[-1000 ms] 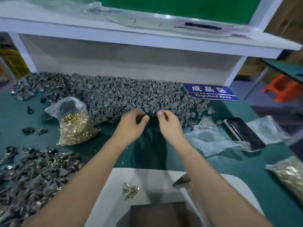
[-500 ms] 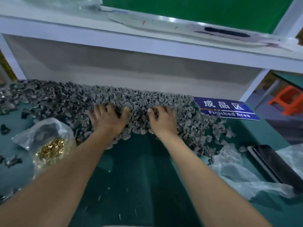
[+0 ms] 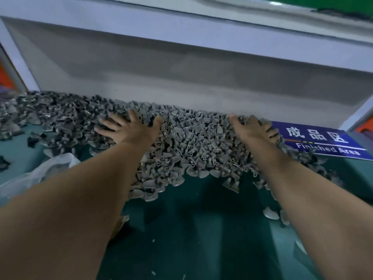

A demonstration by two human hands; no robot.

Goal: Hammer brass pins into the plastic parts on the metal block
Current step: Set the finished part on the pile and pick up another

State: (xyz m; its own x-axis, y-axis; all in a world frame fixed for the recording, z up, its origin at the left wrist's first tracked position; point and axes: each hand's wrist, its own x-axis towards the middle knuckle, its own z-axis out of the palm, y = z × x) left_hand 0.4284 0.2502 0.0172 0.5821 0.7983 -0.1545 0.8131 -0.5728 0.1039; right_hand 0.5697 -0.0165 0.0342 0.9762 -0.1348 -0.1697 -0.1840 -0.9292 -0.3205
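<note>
A wide heap of small grey plastic parts [image 3: 193, 142] lies along the back of the green table, against the white wall under the shelf. My left hand [image 3: 129, 128] lies flat on the left part of the heap with its fingers spread. My right hand [image 3: 252, 130] lies on the right part of the heap, its fingers dug in among the parts beside the blue sign. The two hands are far apart. Neither holds anything that I can see. The metal block, the hammer and the brass pins are out of view.
A blue "Finished Area" sign [image 3: 325, 142] lies at the back right. A clear plastic bag [image 3: 40, 174] shows at the left beside my forearm. A low white shelf [image 3: 181, 23] overhangs the heap. Loose grey parts [image 3: 272, 214] dot the green table top [image 3: 191, 229].
Both hands have reached from the front of the heap up onto it and spread apart, left hand leftward, right hand toward the sign. The view has leaned in closer.
</note>
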